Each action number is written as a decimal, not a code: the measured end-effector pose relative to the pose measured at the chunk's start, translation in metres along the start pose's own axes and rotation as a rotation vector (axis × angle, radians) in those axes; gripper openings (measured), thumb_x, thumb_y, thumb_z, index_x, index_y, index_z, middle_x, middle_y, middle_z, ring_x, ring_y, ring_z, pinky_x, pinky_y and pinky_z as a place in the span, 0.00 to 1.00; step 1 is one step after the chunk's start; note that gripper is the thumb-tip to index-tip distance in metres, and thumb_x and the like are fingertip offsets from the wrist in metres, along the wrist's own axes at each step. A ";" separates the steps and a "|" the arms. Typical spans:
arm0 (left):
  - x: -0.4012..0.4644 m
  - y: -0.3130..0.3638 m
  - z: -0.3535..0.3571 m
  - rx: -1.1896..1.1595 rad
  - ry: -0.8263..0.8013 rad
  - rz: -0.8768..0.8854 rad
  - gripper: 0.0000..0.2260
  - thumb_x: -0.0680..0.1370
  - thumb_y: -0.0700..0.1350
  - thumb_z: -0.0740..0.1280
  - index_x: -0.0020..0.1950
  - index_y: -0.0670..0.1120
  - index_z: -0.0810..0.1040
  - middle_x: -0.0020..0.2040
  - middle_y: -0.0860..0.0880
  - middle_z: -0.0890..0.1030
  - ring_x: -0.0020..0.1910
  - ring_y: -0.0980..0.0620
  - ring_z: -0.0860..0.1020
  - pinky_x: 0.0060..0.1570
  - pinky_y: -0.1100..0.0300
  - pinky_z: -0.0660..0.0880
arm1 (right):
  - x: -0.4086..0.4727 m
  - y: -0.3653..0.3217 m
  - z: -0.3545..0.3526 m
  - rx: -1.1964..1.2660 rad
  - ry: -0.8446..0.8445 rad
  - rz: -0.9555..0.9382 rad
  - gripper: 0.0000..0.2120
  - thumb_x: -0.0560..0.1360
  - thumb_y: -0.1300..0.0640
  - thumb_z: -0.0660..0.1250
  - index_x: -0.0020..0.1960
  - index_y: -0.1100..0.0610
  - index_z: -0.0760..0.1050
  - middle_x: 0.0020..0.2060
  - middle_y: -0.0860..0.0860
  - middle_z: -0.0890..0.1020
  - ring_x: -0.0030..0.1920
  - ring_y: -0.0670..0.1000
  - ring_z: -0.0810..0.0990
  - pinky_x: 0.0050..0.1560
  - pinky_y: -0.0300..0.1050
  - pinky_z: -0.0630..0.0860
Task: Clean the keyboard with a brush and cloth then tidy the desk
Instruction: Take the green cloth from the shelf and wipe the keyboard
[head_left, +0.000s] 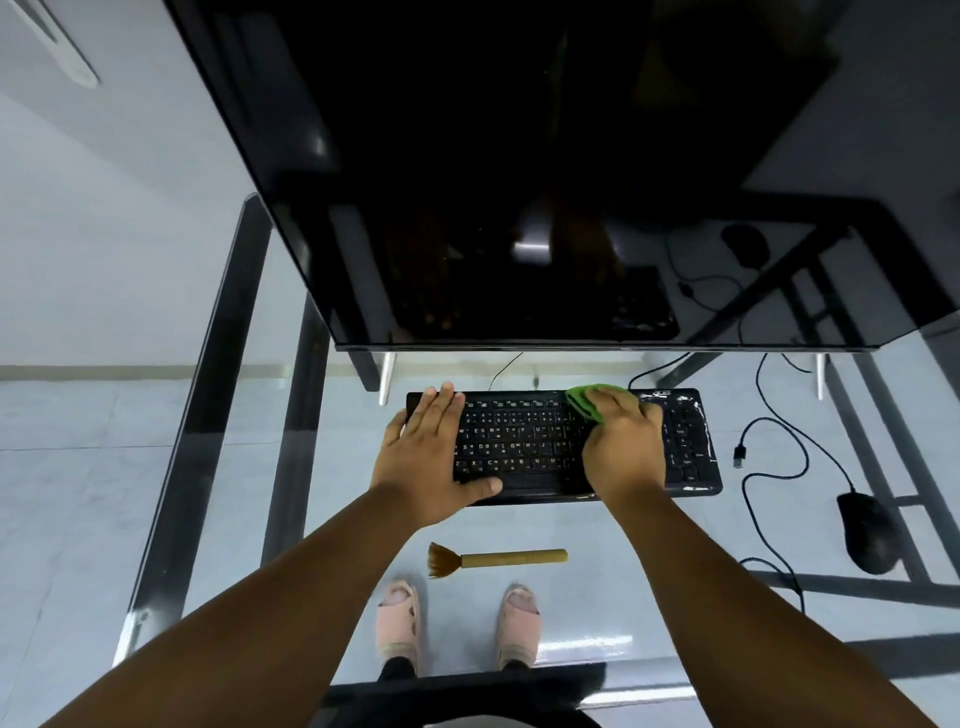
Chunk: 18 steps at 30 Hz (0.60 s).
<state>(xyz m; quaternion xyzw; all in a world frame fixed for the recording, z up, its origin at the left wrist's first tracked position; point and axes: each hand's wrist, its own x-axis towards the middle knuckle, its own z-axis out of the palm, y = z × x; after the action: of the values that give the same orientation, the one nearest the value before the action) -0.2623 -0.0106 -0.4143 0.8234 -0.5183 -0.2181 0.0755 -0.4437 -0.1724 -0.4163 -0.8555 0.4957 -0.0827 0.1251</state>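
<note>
Both hands (524, 457) on keyboard (691, 447)

The keyboard (563, 447) lies at the centre of the tabletop (332, 525), directly before the monitor (519, 171). The left hand (431, 460) rests on its left end; the right hand (623, 447) presses a cloth (584, 401) on its right half. The brush (496, 559) lies nearer the front edge. The mouse (868, 532) lies toward the right edge.
</note>
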 end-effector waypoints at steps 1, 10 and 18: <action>0.004 0.003 0.000 0.024 -0.029 -0.002 0.52 0.67 0.76 0.59 0.79 0.49 0.41 0.80 0.52 0.40 0.78 0.53 0.38 0.76 0.49 0.41 | 0.003 0.000 -0.002 0.005 -0.002 0.043 0.25 0.70 0.71 0.59 0.65 0.57 0.77 0.63 0.51 0.78 0.55 0.61 0.70 0.59 0.49 0.72; 0.018 0.015 -0.003 0.147 -0.094 -0.058 0.62 0.58 0.75 0.68 0.78 0.49 0.39 0.79 0.51 0.40 0.78 0.50 0.38 0.76 0.46 0.42 | 0.004 -0.016 -0.004 0.044 -0.118 -0.179 0.27 0.71 0.70 0.58 0.64 0.50 0.77 0.62 0.43 0.77 0.57 0.53 0.67 0.56 0.43 0.74; 0.020 0.015 -0.003 0.157 -0.077 -0.057 0.63 0.56 0.74 0.70 0.79 0.49 0.41 0.80 0.50 0.43 0.78 0.49 0.41 0.76 0.48 0.43 | 0.029 -0.009 -0.003 -0.039 -0.117 0.006 0.26 0.71 0.68 0.59 0.66 0.53 0.75 0.60 0.50 0.78 0.57 0.56 0.68 0.56 0.44 0.68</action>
<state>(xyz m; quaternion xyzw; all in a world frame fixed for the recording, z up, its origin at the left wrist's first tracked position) -0.2660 -0.0357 -0.4124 0.8322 -0.5126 -0.2106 -0.0156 -0.4227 -0.1934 -0.4105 -0.8596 0.4917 -0.0224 0.1373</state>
